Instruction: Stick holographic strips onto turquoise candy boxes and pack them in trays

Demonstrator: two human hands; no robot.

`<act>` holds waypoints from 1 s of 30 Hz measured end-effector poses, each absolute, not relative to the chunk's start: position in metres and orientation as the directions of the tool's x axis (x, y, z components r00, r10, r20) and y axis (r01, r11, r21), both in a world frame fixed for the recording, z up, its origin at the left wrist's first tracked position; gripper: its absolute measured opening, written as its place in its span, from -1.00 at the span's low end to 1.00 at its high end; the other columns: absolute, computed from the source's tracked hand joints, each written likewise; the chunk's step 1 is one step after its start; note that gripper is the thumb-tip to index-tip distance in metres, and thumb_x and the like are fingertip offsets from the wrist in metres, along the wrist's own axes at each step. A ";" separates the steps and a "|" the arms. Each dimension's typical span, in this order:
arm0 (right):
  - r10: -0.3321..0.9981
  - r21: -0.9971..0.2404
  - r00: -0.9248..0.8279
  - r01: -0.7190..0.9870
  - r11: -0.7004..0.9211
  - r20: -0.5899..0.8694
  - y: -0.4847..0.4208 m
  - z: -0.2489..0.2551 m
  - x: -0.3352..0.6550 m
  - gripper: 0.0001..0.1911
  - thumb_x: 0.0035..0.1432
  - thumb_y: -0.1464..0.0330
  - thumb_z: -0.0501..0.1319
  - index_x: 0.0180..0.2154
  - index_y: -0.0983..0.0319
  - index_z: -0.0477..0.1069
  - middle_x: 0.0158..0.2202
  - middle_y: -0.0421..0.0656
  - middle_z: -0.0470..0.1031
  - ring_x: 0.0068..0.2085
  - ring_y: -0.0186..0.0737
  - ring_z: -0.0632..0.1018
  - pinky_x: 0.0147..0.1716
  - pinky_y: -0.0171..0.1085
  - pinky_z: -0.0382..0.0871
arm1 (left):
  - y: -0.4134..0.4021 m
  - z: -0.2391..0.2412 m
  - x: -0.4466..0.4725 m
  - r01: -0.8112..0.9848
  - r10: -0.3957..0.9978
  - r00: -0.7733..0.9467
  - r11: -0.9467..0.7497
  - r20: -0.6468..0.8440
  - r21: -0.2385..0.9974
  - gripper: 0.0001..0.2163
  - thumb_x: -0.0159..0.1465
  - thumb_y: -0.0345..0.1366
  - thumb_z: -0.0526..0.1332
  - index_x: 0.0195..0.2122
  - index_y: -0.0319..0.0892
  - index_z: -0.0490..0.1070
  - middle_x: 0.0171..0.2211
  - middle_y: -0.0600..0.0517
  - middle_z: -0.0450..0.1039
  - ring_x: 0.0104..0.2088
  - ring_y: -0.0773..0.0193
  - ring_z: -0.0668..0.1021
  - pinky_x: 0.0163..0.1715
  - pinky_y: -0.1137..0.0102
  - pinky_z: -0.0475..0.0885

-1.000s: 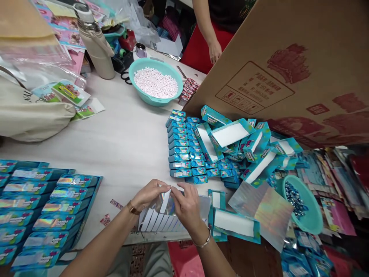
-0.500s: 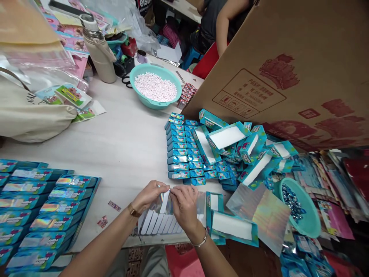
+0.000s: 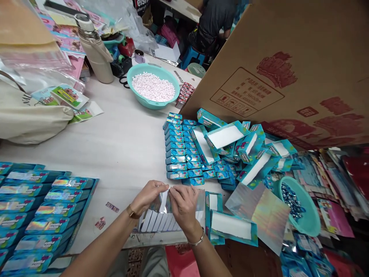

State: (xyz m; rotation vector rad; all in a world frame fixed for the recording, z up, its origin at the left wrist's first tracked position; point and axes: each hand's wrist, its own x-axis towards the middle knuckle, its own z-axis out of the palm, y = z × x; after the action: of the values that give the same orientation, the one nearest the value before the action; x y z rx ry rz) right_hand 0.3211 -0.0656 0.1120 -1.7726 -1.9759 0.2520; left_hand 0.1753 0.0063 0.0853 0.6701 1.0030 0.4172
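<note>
At the table's front edge, my left hand [image 3: 150,197] and my right hand [image 3: 183,204] meet, fingertips nearly touching. Both are closed in a pinch at the upper edge of a clear plastic sheet [image 3: 200,206]; whether it is a bag or a single film I cannot tell. A narrow white strip [image 3: 163,202] stands upright under the plastic, between the hands. Below it a row of similar white pieces [image 3: 157,222] lies side by side, partly covered by my right hand. Right of that hand are open blue display boxes [image 3: 232,226] with white insides.
Stacked small blue packs [image 3: 176,158] and more display boxes [image 3: 227,135] lie ahead, beside a large carton [image 3: 276,46]. Filled blue boxes [image 3: 59,209] stand left. One turquoise basin [image 3: 152,104] holds white pellets, another [image 3: 313,215] shiny blue wrapped pieces. A person [image 3: 215,23] sits beyond.
My hands hold almost the same pinch on the plastic. The view has shifted slightly. In the background, the other person's arm has drawn back, and the red item beside it is out of sight.
</note>
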 end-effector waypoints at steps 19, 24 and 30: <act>0.967 -0.460 -0.050 0.872 0.165 0.252 -0.060 0.111 0.319 -0.82 0.24 0.51 0.09 -0.22 0.15 0.40 -0.05 -0.13 0.51 0.02 -0.11 0.45 0.14 0.07 0.04 | 0.014 0.077 0.178 -0.075 0.629 0.471 0.728 -0.619 0.682 -0.67 -0.02 -0.08 0.33 -0.63 -0.21 0.30 -0.68 0.17 0.20 -0.67 0.45 0.26 -0.62 0.51 0.10; 0.987 -0.619 -0.095 0.770 0.154 0.127 -0.070 0.141 0.311 -0.84 0.27 0.50 0.03 -0.26 0.18 0.35 -0.20 -0.09 0.48 -0.11 -0.16 0.44 -0.09 -0.13 0.28 | 0.030 0.046 0.167 -0.019 0.667 0.316 0.715 -0.675 0.698 -0.74 -0.08 -0.14 0.36 -0.53 -0.26 0.44 -0.60 0.09 0.37 -0.58 0.37 0.36 -0.53 0.47 0.22; 0.947 -0.904 0.210 0.304 -0.301 -0.245 -0.037 0.151 0.321 -0.78 0.28 0.21 0.11 -0.36 0.19 0.32 -0.41 -0.22 0.38 -0.35 -0.28 0.42 -0.33 -0.32 0.33 | 0.036 0.037 0.159 -0.042 0.802 0.407 0.495 -0.437 0.868 -0.61 0.06 -0.03 0.33 -0.23 -0.25 0.55 -0.41 0.00 0.49 -0.40 0.28 0.46 -0.33 0.43 0.33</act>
State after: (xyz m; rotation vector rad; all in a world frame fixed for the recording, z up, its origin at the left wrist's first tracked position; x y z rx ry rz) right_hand 0.3215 -0.0371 0.1508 -1.7473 -1.1737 1.1024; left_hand 0.1591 0.0355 0.0365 0.9056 1.0160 0.6356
